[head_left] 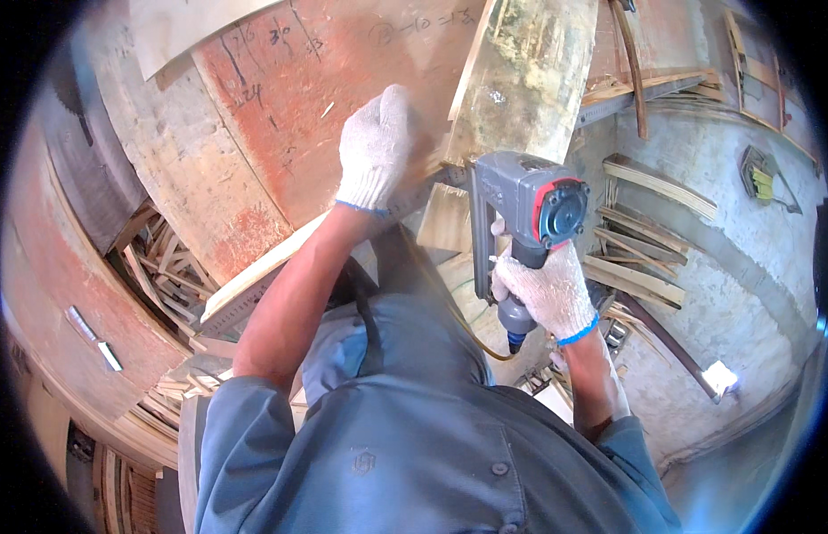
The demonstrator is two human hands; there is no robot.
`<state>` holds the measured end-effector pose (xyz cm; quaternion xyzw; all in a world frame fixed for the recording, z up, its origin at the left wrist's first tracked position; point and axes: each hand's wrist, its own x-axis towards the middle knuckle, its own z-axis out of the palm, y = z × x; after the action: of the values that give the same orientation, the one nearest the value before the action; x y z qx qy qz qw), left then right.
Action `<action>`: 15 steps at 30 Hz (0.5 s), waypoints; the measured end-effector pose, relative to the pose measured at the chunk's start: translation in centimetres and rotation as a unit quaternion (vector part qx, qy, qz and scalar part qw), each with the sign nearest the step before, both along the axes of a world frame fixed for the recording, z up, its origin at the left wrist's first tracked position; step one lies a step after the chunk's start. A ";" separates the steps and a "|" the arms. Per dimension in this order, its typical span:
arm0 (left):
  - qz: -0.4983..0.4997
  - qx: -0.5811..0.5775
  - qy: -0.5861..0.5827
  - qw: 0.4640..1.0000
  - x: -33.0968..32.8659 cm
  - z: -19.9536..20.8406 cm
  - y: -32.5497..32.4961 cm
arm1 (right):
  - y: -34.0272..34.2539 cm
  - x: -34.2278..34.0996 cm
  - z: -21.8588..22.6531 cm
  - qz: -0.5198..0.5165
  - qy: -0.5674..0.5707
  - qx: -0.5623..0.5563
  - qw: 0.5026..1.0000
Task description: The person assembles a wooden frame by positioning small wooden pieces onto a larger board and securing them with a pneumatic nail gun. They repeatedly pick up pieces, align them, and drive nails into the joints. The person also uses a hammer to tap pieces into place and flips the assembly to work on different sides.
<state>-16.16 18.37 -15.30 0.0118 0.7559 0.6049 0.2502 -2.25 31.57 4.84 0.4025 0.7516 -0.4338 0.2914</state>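
Observation:
My right hand [552,289], in a white knit glove with a blue cuff, is wrapped round the grip of a grey and black air nail gun [514,187]. The gun is beside the near end of a wide, stained board [525,89], which slants away over the bench. My left hand [376,142], gloved the same way, is raised over the reddish wooden workbench [254,125] left of that board. Its fingers are curled into a fist and partly blurred; whatever may be inside is hidden. Just left of the gun is a small piece of plywood [447,218].
Stacked wooden strips [659,187] lie on the concrete floor [743,267] at the right. A yellow air hose [472,334] hangs near my body. Scrap wood [165,258] fills a gap beside the bench at the left. A pale sheet [187,31] rests at the far left.

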 end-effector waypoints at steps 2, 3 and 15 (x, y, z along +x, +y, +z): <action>0.020 -0.011 -0.094 0.995 -0.3 0.2 0.3 | 0.3 0.1 -0.2 -0.023 0.001 -0.020 1.000; 0.003 -0.008 -0.066 0.998 -0.3 -0.4 0.5 | 0.7 0.5 -0.5 -0.039 0.013 -0.034 0.999; -0.277 -0.050 0.085 0.956 0.6 4.3 0.7 | 4.8 9.4 1.2 -0.258 0.142 -0.044 0.955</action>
<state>-15.53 19.09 -11.04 0.2591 0.7707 0.4704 0.3431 7.17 36.37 6.02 0.5041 0.6358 -0.5794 0.0768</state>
